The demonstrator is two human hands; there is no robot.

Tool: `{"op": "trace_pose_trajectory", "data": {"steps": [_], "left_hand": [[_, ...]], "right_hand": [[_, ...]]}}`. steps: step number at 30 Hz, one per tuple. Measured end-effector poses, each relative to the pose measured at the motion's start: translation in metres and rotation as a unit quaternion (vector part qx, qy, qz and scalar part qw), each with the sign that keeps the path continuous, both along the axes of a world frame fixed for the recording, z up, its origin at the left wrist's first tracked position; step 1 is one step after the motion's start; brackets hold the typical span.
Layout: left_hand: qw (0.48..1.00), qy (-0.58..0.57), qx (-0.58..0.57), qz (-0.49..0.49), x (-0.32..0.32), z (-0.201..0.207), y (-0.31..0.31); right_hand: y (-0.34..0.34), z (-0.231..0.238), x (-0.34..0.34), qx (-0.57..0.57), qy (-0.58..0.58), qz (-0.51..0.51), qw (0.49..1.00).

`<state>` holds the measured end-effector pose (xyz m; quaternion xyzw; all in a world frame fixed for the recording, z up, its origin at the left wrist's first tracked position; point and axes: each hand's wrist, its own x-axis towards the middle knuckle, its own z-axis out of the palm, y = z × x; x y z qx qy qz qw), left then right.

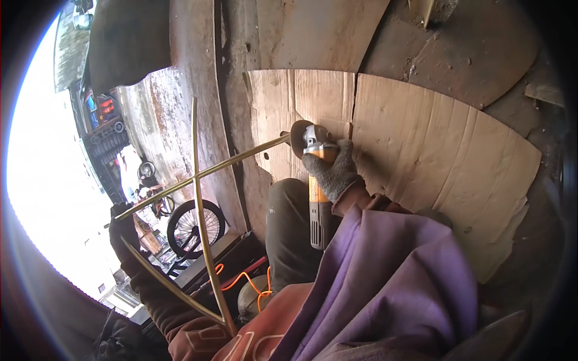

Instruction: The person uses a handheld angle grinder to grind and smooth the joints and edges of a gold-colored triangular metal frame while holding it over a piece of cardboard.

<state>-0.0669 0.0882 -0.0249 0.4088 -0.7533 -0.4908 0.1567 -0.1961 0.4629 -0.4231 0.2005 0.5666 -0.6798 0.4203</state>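
Note:
My gloved right hand (pixel 335 172) is wrapped round the body of an orange and grey angle grinder (pixel 318 207). The grinder's round disc (pixel 298 139) meets the far end of a thin, brass-coloured metal bar frame (pixel 241 157). Whether the disc is spinning cannot be made out. Out to the left, my dark-gloved left hand (pixel 123 230) grips the other end of the frame's long bar. A second bar crosses that one and runs back toward my chest, where it joins a shorter slanting piece. My left fingers are partly lost in shadow.
Large cardboard sheets (pixel 439 156) lie ahead and right, beyond my knee (pixel 288 210). An orange cord (pixel 247 278) loops beside my leg near a dark box edge (pixel 232 259). Farther left are a spoked wheel (pixel 195 228) and a bright opening to outdoors.

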Motion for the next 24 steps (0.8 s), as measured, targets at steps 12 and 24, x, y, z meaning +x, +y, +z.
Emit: {"op": "trace_pose_trajectory", "data": {"steps": [12, 24], "left_hand": [[0.998, 0.016, -0.066, 0.006, 0.019, 0.004, -0.015], [0.941, -0.125, -0.311, 0.035, 0.036, 0.010, 0.020]], "right_hand": [[-0.002, 0.015, 0.007, 0.005, 0.008, 0.029, 1.000], [0.003, 0.024, 0.002, -0.091, -0.051, -0.021, 0.994]]}}
